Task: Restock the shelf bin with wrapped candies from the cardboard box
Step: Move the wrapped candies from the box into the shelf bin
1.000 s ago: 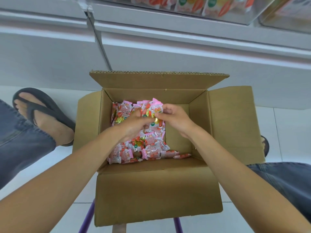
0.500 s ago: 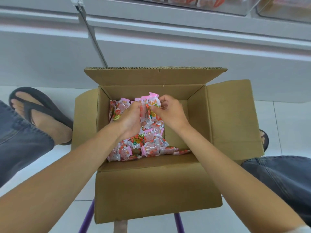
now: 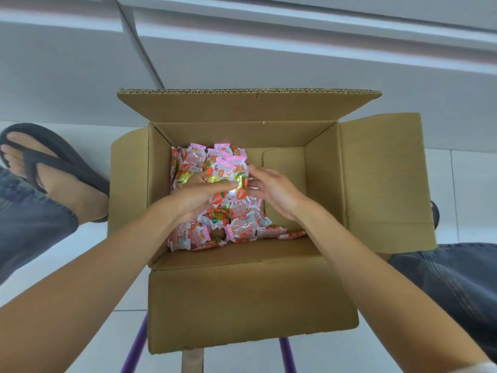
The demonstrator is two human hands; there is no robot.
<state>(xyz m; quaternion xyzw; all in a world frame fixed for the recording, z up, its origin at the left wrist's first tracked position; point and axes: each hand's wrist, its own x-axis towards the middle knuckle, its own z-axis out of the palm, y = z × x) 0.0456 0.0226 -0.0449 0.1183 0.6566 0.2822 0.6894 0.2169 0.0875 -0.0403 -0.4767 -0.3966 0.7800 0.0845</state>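
Inside the cardboard box (image 3: 242,300), candies (image 3: 227,180) still tight in the left hand (image 3: 192,201), right hand (image 3: 277,192) now straight-fingered against them.

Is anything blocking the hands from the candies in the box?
No. The flaps of the cardboard box are folded open, and the left hand and right hand already touch the wrapped candies inside. The shelf bin is out of view.

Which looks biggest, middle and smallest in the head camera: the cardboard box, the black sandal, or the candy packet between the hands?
1. cardboard box, by far the largest
2. black sandal, though its toe end is cut off at the picture's edge
3. candy packet
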